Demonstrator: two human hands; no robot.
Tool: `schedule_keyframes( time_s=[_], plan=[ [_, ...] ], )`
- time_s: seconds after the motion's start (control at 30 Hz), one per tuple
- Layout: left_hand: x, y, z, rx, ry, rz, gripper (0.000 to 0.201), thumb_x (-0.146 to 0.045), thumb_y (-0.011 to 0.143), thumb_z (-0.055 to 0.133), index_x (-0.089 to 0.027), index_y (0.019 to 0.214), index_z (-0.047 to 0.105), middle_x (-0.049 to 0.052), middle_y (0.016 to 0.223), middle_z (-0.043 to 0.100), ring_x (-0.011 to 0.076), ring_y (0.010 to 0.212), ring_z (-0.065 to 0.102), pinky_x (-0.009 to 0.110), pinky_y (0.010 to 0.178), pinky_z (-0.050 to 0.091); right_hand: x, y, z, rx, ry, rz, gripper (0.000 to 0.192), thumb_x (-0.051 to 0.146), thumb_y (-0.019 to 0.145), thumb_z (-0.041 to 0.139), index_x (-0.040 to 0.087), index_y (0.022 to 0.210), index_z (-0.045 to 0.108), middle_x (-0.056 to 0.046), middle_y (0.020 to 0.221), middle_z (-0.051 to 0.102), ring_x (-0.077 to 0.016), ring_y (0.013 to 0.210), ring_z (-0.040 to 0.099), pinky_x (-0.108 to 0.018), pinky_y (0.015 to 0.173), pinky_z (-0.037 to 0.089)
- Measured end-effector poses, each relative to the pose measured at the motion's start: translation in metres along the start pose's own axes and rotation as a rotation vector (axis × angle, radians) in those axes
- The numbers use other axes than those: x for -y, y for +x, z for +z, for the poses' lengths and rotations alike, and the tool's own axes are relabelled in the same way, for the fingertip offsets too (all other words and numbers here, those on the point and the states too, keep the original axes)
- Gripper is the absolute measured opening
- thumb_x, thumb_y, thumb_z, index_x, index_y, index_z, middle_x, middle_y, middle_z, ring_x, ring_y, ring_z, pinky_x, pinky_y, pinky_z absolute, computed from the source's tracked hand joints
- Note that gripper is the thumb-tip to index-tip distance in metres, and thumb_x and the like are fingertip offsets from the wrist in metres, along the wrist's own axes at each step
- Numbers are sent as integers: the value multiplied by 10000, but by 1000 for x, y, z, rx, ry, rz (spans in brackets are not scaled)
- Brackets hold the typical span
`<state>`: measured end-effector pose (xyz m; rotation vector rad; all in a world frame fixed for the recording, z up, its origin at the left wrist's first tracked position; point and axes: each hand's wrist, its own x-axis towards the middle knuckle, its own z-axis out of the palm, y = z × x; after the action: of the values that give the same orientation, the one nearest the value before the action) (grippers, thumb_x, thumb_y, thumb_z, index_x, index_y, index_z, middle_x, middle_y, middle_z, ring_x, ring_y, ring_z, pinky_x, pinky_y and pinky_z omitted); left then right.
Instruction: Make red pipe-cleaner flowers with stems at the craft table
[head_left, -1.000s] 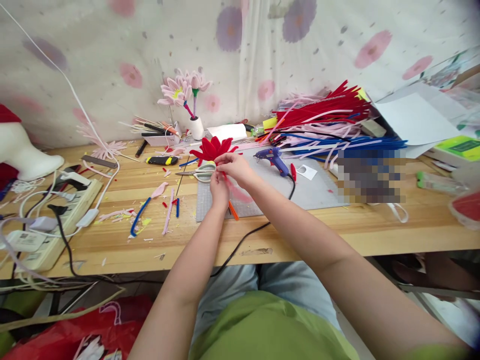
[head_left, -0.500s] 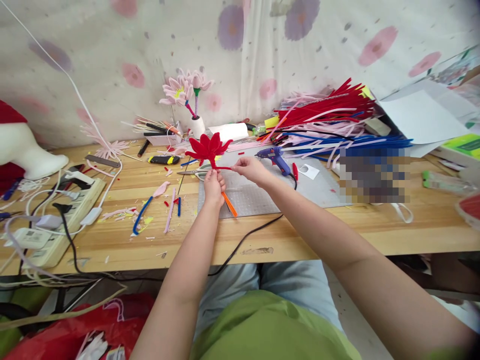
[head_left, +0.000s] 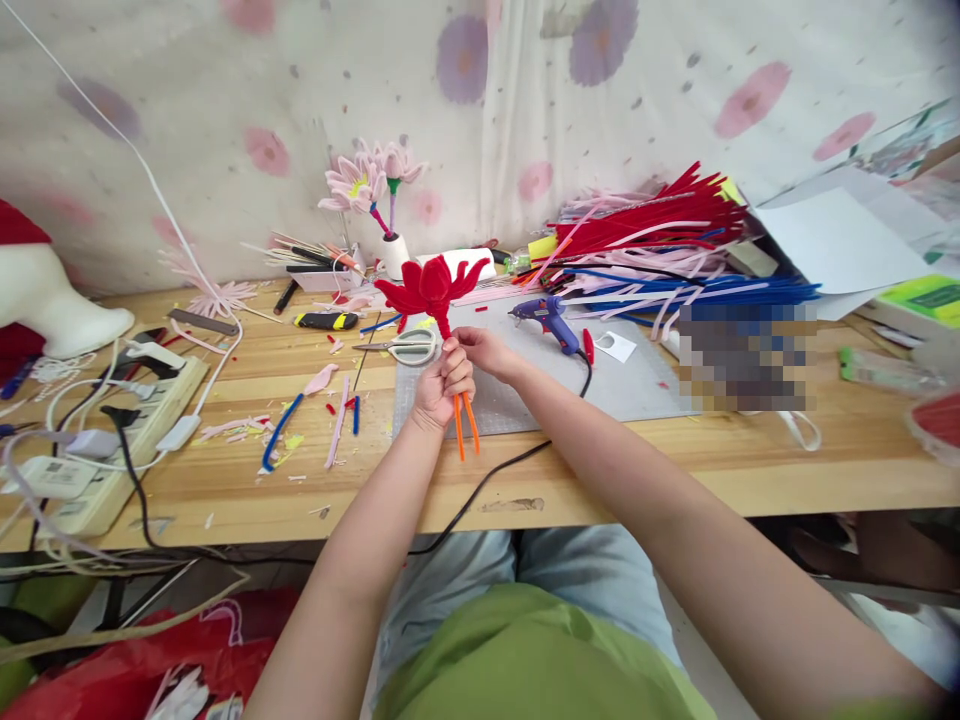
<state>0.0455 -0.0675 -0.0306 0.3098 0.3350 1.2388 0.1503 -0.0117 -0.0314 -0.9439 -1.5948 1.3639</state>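
Red pipe-cleaner petals crown the flower (head_left: 431, 282), which now stands upright above the fingers; half a second ago it leaned to the left and sat lower over the mat. The left hand (head_left: 444, 383) has turned into a fist, its fingers (head_left: 459, 372) wrapped tight around the stem just under the bloom, and two orange stems (head_left: 466, 427) hang straight down from below that fist, where before a single orange length slanted off to the right. The right hand (head_left: 487, 349) has drawn in from the right and now touches the left, its fingers pinched on the red stem just above the fist. Scissors (head_left: 409, 346) lie on the bench just left of the fingers. The blue glue gun (head_left: 546, 315) rests on the grey mat (head_left: 637, 385) to their right, well apart.
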Motion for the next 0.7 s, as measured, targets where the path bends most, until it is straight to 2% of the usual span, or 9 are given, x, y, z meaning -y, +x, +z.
schedule_keyframes(
  time_s=[0.1,0.2,0.33,0.43,0.57,0.7],
  plan=[
    [1,-1,2,-6,-5,-44,170,-126,895,362,-180,799,492,-66,484,227,32,359,188,83,298,147,-7,0,3,17,59,9,75,211,591,533,142,608,510,62,594,493,-63,603,419,-222,637,340],
    [1,0,5,14,-19,-105,198,-155,907,345,-169,868,538,-64,476,244,37,362,209,85,293,163,-9,-1,-4,28,92,43,90,197,562,549,138,630,544,51,614,530,-77,630,452,-236,672,364],
    [0,2,7,24,-43,-123,228,-166,911,339,-169,945,565,-61,482,249,37,368,213,77,293,161,-1,0,-20,46,187,37,231,153,543,552,148,763,619,20,767,619,-119,779,530,-262,781,388],
    [0,4,7,11,-31,-133,218,-164,907,352,-172,935,568,-61,490,240,33,368,206,67,288,144,9,0,-24,24,273,26,230,142,572,537,152,780,632,-1,834,644,-140,879,551,-277,863,380],
    [-1,5,6,-17,-3,-160,199,-179,904,368,-154,877,564,-60,495,230,31,370,199,66,282,139,15,-1,-18,50,436,74,133,261,656,609,155,735,593,8,683,606,-134,815,583,-289,826,419],
    [-1,6,5,-31,0,-139,174,-149,890,386,-154,830,548,-57,511,281,23,374,217,63,286,157,15,2,-15,-26,437,80,226,282,600,709,153,665,535,22,613,575,-111,725,586,-268,765,438]
  ],
)
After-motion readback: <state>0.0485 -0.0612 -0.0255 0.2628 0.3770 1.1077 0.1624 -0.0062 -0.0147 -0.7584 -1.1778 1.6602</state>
